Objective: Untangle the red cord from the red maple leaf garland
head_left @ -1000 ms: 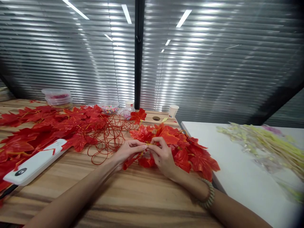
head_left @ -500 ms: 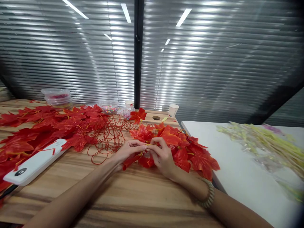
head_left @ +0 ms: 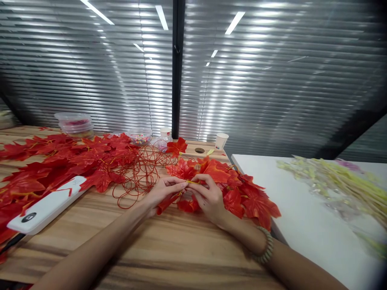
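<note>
Right fingers (head_left: 202, 188): slight shift (yellow stem (head_left: 192, 182) clearer)

Left of the fingers (head_left: 174, 187) lies a white bar-shaped device (head_left: 48, 208). Beyond them stand two paper cups (head_left: 222, 141), with a clear bowl (head_left: 148, 133) of colourful beads (head_left: 140, 140) and stacked tubs (head_left: 77, 128) farther left. Right of them, a white table (head_left: 302, 225) bears yellow strands (head_left: 338, 182); farthest beyond hang blinds (head_left: 256, 80).
</note>
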A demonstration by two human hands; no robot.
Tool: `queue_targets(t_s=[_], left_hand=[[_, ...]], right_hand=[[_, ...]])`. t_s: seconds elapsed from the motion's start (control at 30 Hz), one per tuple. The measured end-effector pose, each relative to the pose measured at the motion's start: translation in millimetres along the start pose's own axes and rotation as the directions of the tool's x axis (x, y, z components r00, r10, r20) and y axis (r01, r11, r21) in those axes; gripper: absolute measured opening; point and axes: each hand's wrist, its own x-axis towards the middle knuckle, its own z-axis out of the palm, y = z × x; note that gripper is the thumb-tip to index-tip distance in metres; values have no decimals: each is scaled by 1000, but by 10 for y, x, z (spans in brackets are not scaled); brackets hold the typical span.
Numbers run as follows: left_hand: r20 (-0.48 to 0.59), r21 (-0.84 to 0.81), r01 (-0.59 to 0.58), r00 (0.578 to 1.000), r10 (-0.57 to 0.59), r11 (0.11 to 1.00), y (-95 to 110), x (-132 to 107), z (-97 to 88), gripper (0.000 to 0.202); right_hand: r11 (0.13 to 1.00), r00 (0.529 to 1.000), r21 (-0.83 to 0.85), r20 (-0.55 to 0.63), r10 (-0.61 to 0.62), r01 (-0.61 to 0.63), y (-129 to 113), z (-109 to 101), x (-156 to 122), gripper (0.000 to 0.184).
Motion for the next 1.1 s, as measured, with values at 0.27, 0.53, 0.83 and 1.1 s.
queue_targets(t_s=[0.27, 0.53, 0.83, 1.1], left_hand=[[12, -1, 43, 999, -43, 999, -2, 8, -3, 18], [60, 33, 54, 997, -56, 998, -4, 12, -40, 12], [24, 376, -107, 994, 106, 920, 105, -2, -11, 21], [109, 562, -234, 972, 209, 793, 222, -58, -22, 21]], right_hand=[[997, 998, -44, -12, -57, 57, 12, -14, -11, 18], [999, 999, -33, -31, -20, 18, -18, -17, 0, 13], [999, 999, -48, 45, -23, 25, 12, -3, 6, 12], [998, 997, -19, 52, -55, 56, -41, -25, 19, 11]])
